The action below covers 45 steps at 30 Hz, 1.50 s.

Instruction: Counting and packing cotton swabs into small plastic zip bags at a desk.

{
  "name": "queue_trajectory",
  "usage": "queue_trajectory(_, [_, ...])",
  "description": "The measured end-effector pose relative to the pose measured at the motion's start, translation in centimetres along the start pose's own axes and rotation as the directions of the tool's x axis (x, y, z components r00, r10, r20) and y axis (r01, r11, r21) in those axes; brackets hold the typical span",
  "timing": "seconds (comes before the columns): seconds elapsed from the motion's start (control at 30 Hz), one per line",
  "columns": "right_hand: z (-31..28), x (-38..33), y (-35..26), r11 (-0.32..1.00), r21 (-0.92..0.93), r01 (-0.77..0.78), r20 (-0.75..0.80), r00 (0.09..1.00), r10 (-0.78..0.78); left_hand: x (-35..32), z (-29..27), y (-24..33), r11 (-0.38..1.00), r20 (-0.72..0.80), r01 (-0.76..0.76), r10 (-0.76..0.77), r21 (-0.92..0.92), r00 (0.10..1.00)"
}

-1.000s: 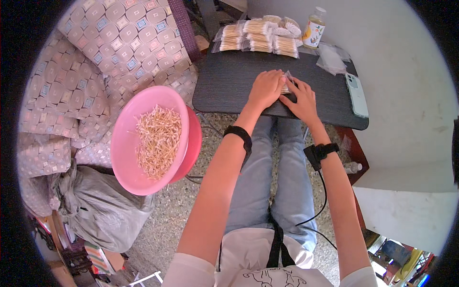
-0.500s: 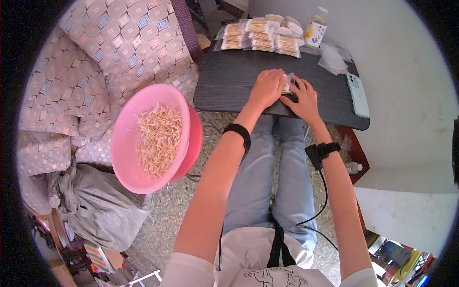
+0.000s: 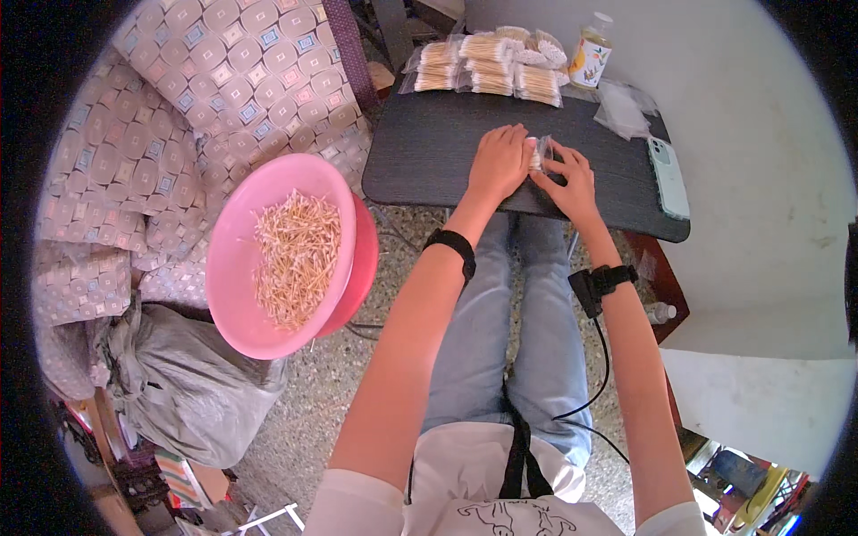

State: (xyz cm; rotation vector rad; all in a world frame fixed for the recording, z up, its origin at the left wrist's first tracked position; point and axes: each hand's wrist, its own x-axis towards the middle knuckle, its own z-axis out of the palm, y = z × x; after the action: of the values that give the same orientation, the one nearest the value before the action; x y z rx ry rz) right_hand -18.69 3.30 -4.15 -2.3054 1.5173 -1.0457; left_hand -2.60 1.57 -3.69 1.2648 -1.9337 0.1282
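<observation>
A small clear bag of cotton swabs lies near the front edge of the dark table, between my two hands. My left hand rests over its left part, fingers close together and curved down around it, hiding much of the bag. From the right, my right hand grips the bag's clear plastic end with thumb and fingers. White swab tips show in the gap between the hands. Several filled bags of cotton swabs are piled along the table's far edge.
Left of the table, a tilted pink basin holds loose cotton swabs. Empty clear bags, a pale phone and a labelled bottle sit on the table's right side, beside the wall. A grey sack slumps at lower left.
My right hand has shifted slightly, its thumb rising closer to the bag's plastic end. My left hand has moved a little left and away from me, showing slightly more of the bag.
</observation>
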Motion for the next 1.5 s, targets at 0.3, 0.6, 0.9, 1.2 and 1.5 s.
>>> queue_trajectory(0.3, [0.0,-0.2,-0.6,0.969,0.243,-0.041,-0.176,0.981,0.086,0.0,-0.3,0.6,0.995,0.036,0.1,-0.101,0.013,0.994])
queue_trajectory(0.6, [-0.3,0.1,-0.2,0.983,0.181,0.01,-0.055,0.998,0.0,0.0,0.0,0.1,0.997,-0.003,0.054,-0.054,0.049,0.999])
queue_trajectory(0.9, [-0.4,-0.1,-1.4,0.949,0.296,-0.108,-0.189,0.967,0.17,0.3,-0.4,-0.3,0.987,0.025,0.147,-0.145,-0.062,0.989])
queue_trajectory(1.2, [-0.6,0.2,-0.5,0.654,0.753,-0.078,-0.162,0.94,0.299,0.5,-1.7,-0.6,0.83,0.281,0.337,-0.228,-0.445,0.932])
queue_trajectory(1.5, [-1.3,0.1,-1.7,0.588,0.776,-0.229,0.033,0.945,0.326,0.4,-1.6,-1.6,0.501,0.484,0.503,-0.179,-0.704,0.857])
